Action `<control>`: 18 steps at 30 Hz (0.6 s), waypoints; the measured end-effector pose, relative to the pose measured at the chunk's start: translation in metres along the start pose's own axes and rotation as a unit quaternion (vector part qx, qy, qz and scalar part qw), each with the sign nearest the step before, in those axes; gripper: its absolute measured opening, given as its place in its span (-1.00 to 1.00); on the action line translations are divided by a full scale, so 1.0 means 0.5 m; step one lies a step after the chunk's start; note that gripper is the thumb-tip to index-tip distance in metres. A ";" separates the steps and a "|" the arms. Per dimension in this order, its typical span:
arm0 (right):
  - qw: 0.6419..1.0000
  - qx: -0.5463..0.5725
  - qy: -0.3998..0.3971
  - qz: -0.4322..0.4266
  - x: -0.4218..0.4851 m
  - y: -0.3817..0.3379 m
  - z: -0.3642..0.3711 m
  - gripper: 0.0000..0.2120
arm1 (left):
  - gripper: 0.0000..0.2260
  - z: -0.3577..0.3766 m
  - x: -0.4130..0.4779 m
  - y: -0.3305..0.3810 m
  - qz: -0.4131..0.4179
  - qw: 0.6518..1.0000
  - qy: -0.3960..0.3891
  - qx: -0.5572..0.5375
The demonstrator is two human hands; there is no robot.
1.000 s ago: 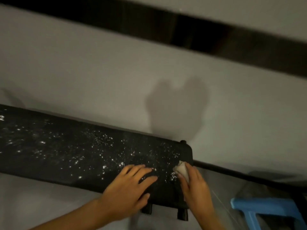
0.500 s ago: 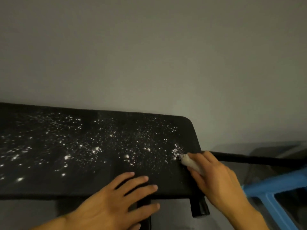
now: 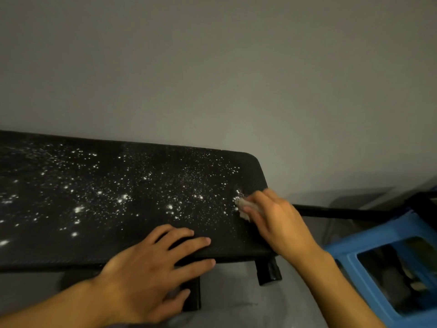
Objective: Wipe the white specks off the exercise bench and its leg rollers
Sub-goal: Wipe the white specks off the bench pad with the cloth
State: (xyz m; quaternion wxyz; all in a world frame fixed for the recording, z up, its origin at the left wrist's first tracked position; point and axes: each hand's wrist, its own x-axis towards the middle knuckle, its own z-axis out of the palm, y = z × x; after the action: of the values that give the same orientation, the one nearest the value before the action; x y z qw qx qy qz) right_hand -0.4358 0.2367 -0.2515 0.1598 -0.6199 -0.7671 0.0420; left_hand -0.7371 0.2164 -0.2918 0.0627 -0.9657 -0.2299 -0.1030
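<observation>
The black exercise bench (image 3: 142, 245) stands against the grey wall (image 3: 212, 79), its pad dotted with white specks (image 3: 123, 198) from the left edge of view to its rounded right end. The left hand (image 3: 151, 266) lies spread flat on the near edge, bracing it. The right hand (image 3: 281, 223) pinches a small white wad (image 3: 246, 207) against the pad's right end; wiping looks barely begun, and the next strokes should sweep leftward.

No readable text, label, brand or number for you to log here: nothing legible on the black bench (image 3: 118, 185), the blue stool (image 3: 378, 235), or the white wipe (image 3: 244, 208) your right hand (image 3: 283, 226) grips.
</observation>
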 end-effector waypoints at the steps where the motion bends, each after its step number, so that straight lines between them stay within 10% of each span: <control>1: 1.000 0.012 -0.006 -0.011 -0.034 -0.004 -0.004 -0.73 | -0.45 -0.001 -0.001 0.001 -0.004 1.000 -0.001 -0.005; 11: 0.995 -0.063 0.031 0.072 0.051 -0.008 0.017 -0.73 | -0.45 -0.002 -0.001 0.010 -0.021 1.000 -0.006 -0.022; 18: 1.000 0.002 -0.008 -0.017 -0.073 -0.027 -0.016 -0.84 | -0.45 -0.005 -0.002 0.014 -0.032 0.999 -0.001 -0.028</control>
State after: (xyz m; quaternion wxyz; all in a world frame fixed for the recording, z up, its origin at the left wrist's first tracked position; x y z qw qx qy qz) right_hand -0.4393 0.1975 -0.2474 0.1556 -0.6060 -0.7788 0.0457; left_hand -0.7353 0.2096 -0.2901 0.0318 -0.9593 -0.2579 -0.1103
